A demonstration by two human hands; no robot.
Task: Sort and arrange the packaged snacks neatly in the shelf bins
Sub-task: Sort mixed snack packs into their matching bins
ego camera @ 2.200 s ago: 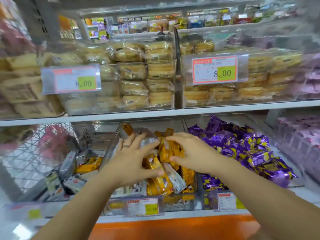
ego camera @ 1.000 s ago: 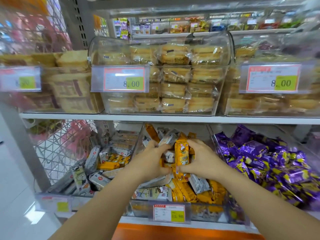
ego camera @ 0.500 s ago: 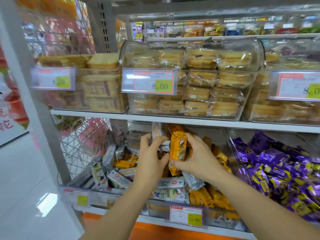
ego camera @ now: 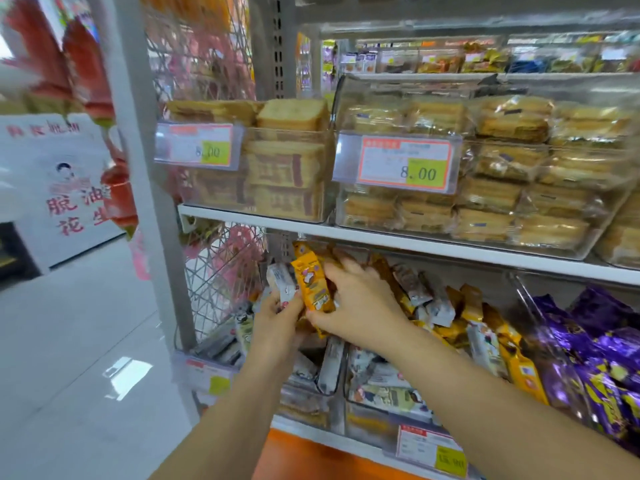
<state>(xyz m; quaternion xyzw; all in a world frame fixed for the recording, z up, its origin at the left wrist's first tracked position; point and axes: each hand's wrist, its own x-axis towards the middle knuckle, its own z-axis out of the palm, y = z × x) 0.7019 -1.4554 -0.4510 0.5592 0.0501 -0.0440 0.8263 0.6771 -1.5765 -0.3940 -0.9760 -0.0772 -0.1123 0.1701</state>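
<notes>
Snack packets (ego camera: 310,284) in left hand (ego camera: 277,322), right hand (ego camera: 360,306)

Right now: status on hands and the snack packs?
Left hand grips white pack. Right hand grips orange pack. Upper shelf edge close above both packs.

Left of the grey upright post (ego camera: 138,168) of the shelving stretches a pale, glossy tiled floor (ego camera: 62,358) with a bright patch of reflected light (ego camera: 126,375), and a white sign (ego camera: 59,188) printed in red characters stands farther back. Red hanging decorations (ego camera: 86,64) blur across the top just left of the post. Right of the post come a wire mesh panel (ego camera: 214,282), a white shelf board (ego camera: 433,249) and, lowest, an orange base panel (ego camera: 294,455).
</notes>
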